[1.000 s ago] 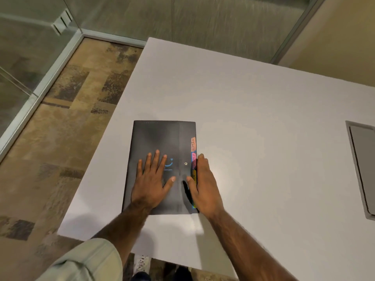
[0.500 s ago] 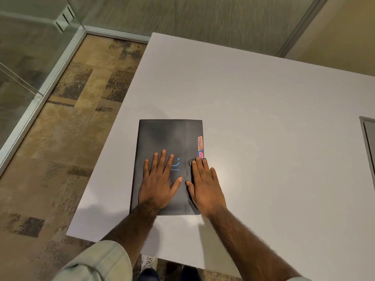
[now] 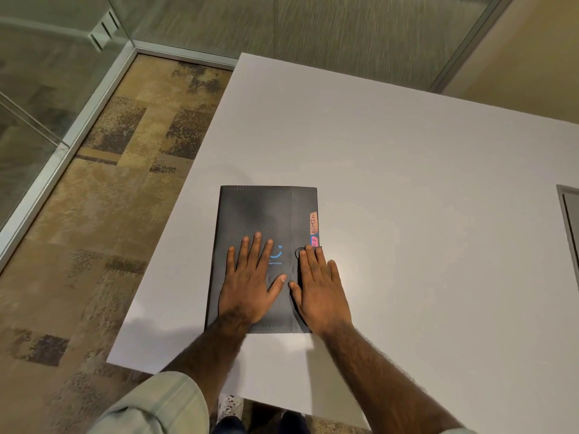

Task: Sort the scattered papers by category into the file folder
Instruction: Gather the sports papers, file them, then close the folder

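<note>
Head view: far off the left hand's outer side lie patterned carpet (image 3: 103, 195) and a glass partition (image 3: 47, 98), and a pale sleeve (image 3: 156, 405) shows at that arm's elbow. The left hand (image 3: 250, 283) lies flat, fingers straight and spread, with its palm pressing on the near half of the black file folder (image 3: 260, 214). The folder lies closed under both hands near the corner of the white table (image 3: 407, 183), and its far half reaches beyond the fingertips.

Between the two hands runs a lengthwise seam. The round snap button (image 3: 298, 252) sits just at the right hand's fingertips. Beyond those fingertips, labelled index tabs (image 3: 313, 222) stick out of the folder's edge (one reads ADMIN). The right hand (image 3: 319, 289) also lies flat, fingers straight and close together, gripping nothing, and its outer edge hangs over bare table. Well off to its right is a grey inset panel (image 3: 571, 227). No loose papers are in view.

The folder looks like thin plastic. It is probably light, bendy and apt to slide on this smooth top. It seems sensible to pin it with the left palm and lift with the right at the edge by the button, not by the soft tabs, which would crease.
</note>
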`<state>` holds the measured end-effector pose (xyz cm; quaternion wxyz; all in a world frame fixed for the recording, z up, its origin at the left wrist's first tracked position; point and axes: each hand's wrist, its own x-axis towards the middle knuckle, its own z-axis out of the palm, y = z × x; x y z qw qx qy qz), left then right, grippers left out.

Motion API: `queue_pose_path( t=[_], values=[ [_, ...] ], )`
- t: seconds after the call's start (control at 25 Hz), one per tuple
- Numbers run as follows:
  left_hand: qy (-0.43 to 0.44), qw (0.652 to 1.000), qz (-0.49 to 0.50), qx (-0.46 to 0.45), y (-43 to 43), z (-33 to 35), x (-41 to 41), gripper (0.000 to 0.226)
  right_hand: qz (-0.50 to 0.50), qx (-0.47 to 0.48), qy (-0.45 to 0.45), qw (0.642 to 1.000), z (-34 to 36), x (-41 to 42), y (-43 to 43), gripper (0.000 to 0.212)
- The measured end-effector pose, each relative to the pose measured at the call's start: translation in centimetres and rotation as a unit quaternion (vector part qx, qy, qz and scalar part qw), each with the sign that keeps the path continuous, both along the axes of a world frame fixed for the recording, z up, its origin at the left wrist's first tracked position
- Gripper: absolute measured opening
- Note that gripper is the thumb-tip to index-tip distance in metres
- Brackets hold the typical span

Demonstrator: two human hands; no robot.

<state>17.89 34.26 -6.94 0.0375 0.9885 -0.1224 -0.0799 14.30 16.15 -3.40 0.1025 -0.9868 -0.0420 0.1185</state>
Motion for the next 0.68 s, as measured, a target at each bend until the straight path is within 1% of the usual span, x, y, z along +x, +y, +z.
queue_pose_path(
  t=[0.12, 0.32, 0.4, 0.48, 0.56, 0.64, 0.68],
  values=[
    [-0.001, 1.0, 0.003, -0.003, 0.1, 0.0, 0.0, 0.086, -0.002, -0.005, 0.006, 1.0, 0.1, 0.1, 0.2, 0.07],
    [-0.002, 1.0, 0.001, -0.007, 0.0, 0.0, -0.1, 0.086, -0.007, -0.038, -0.026, 0.999, -0.7, 0.0, 0.6, 0.071],
    [-0.005, 1.0, -0.001, -0.009, 0.0, 0.0, -0.1, 0.085, -0.013, -0.043, -0.025, 0.999, -1.0, 0.0, 0.9, 0.072],
    [0.005, 1.0, 0.0, -0.007, -0.1, 0.2, 0.0, 0.085, -0.023, -0.028, -0.007, 0.999, -0.6, 0.0, 1.1, 0.073],
    [0.021, 1.0, 0.0, -0.009, -0.1, 0.5, 0.2, 0.085, -0.024, 0.002, 0.034, 0.999, 0.3, 0.1, 1.0, 0.074],
    [0.033, 0.999, 0.005, -0.023, 0.3, 1.3, 0.2, 0.084, -0.037, 0.028, 0.071, 0.996, 1.2, 0.0, 1.0, 0.08],
    [0.031, 0.998, 0.031, -0.04, 0.7, 1.8, 0.1, 0.083, -0.062, 0.042, 0.073, 0.994, 1.6, -0.2, 1.1, 0.084]
  ],
)
